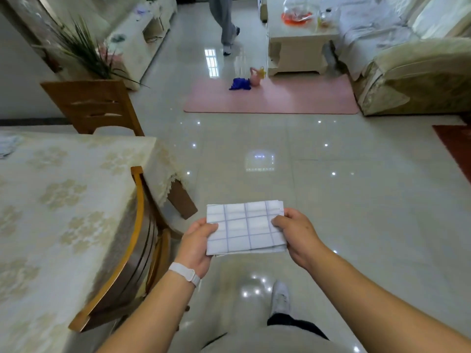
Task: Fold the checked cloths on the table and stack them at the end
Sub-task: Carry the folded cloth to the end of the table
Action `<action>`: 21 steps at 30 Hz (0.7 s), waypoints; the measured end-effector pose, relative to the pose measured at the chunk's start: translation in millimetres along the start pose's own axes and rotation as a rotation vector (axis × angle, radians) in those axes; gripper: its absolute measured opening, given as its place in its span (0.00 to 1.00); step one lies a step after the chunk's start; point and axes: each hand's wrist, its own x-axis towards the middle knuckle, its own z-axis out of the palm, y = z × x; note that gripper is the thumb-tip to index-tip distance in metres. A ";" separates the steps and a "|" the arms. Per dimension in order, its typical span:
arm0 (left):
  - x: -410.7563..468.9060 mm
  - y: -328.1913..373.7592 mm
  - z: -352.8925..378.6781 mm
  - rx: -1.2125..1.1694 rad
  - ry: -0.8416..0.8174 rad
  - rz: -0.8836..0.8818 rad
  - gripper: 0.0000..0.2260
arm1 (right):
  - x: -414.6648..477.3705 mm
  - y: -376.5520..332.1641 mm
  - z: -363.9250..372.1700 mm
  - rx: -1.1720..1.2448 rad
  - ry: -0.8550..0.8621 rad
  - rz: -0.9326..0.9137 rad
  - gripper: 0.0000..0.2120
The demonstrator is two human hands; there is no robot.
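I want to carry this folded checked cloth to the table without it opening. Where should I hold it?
Probably by its two short ends, coming in from the sides, thumbs on top: the checked cloth is a flat layered rectangle, and the left hand and right hand pinch it that way.

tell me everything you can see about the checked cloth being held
The checked cloth is white with thin blue grid lines and looks like light woven fabric. It is folded into a compact rectangle, layered edges showing at its right and bottom. It is held roughly flat above the tiled floor, right of the table; the left hand grips its left edge, the right hand its right edge.
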 end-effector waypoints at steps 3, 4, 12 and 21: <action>14.4 11.3 41.1 0.010 0.014 0.006 0.08 | 30.4 -25.5 -22.0 -0.010 -0.008 -0.011 0.04; 19.7 14.2 53.3 0.015 0.018 0.013 0.07 | 39.7 -33.8 -29.1 -0.010 -0.013 -0.015 0.03; 51.8 40.6 110.0 0.025 0.059 0.022 0.10 | 96.5 -76.4 -50.9 -0.004 -0.020 -0.001 0.06; 128.6 81.2 117.4 -0.014 0.096 -0.002 0.08 | 170.6 -116.2 -16.3 -0.057 -0.050 0.023 0.06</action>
